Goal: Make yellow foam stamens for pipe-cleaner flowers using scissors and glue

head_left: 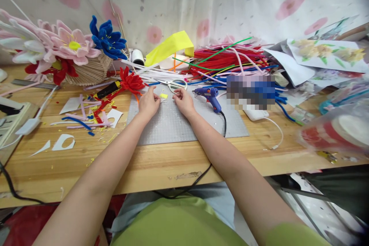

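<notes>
Both my hands rest over a grey cutting mat (178,130), a short gap between them. My left hand (149,104) is at the mat's left side, fingers loosely bent and apart, with nothing visible in them. Between the hands lies a small yellow piece (163,96) beside several thin white stems (164,101). My right hand (184,102) has its fingers curled but slightly apart, close to the handles of the scissors (176,84); I see nothing held in it. Right of that hand lies a blue hot glue gun (211,96), its black cord running off the table front.
Behind the mat lie bundled red pipe cleaners (216,61) and a yellow sheet (170,48). A red fuzzy flower (131,81) is left of my left hand. Offcuts and paper scraps (63,142) litter the left. Finished flowers (72,44) stand behind them. A bagged cup (340,132) is at right.
</notes>
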Demonstrator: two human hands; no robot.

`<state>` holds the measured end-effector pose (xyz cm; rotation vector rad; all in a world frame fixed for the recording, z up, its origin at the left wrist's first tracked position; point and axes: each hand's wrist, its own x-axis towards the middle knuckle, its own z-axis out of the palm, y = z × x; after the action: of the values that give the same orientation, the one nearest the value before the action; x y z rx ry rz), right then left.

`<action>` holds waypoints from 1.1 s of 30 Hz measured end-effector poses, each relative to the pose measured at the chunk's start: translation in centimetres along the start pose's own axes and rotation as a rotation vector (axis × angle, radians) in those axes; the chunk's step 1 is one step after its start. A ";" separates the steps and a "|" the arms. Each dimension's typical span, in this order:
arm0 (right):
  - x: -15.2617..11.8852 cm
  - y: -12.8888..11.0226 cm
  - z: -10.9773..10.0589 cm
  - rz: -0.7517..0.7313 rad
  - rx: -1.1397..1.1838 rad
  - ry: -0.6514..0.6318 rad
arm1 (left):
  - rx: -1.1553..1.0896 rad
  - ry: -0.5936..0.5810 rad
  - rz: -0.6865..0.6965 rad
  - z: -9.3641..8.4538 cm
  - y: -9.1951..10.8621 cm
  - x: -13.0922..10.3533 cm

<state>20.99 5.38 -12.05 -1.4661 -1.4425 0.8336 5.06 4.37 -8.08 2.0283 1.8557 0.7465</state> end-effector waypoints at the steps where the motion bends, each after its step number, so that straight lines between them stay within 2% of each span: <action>1: 0.1 0.1 0.1 -0.006 0.021 0.006 | -0.048 0.010 -0.023 -0.1 -0.1 -0.1; 4: 0.2 0.3 0.2 -0.045 0.078 0.044 | -0.184 0.052 -0.063 -0.4 -0.6 -0.6; 7: 0.0 0.0 0.2 -0.130 0.105 0.051 | -0.292 0.078 -0.041 -0.3 -1.5 -1.0; 11: -0.8 -0.9 0.2 -0.285 0.069 -0.056 | -0.353 0.068 -0.031 0.2 -2.2 -1.5; 16: -2.1 -1.8 0.5 -0.454 -0.163 -0.185 | -0.358 0.082 -0.063 0.5 -2.2 -1.9; 20: -2.6 -2.2 0.9 -0.461 -0.348 -0.218 | -0.382 0.085 -0.085 0.5 -2.2 -2.0; 22: -2.7 -2.3 1.0 -0.456 -0.416 -0.244 | -0.416 0.132 -0.080 0.5 -2.3 -1.8; 26: -2.7 -2.5 1.2 -0.447 -0.474 -0.268 | -0.644 0.378 -0.029 -0.1 -2.2 -1.5; 29: -2.6 -2.6 1.2 -0.412 -0.454 -0.267 | -0.876 0.543 0.026 -0.7 -1.4 -1.6; 31: -2.6 -2.6 1.1 -0.384 -0.417 -0.255 | -1.042 0.526 -0.002 -0.8 -0.5 -1.9; 33: -2.6 -2.5 1.1 -0.357 -0.366 -0.242 | -1.193 0.444 -0.079 -0.6 0.3 -2.2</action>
<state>18.71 2.80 -10.48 -1.3352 -2.0524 0.5551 4.88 2.10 -7.80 1.0369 1.0945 1.8026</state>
